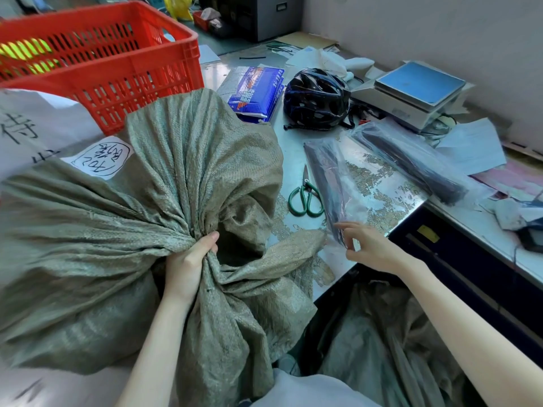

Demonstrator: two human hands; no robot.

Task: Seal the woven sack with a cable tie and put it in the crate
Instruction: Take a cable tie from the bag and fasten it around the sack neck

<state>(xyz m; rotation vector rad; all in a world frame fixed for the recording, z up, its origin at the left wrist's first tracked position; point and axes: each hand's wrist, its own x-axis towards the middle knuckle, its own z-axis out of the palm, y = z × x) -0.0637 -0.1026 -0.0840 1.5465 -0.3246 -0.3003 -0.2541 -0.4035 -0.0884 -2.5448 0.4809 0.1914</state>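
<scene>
Woven sack [88, 230] fills the near left, its neck bunched in the left hand [188, 259], fist clamped round the gather. Right hand [367, 248] reaches out to the right, fingers spread and loose, holding nothing, tips at the near end of the cable-tie packet [326, 183], which runs lengthwise away from it. Red crate [117, 92] stands far left, behind the sack.
</scene>
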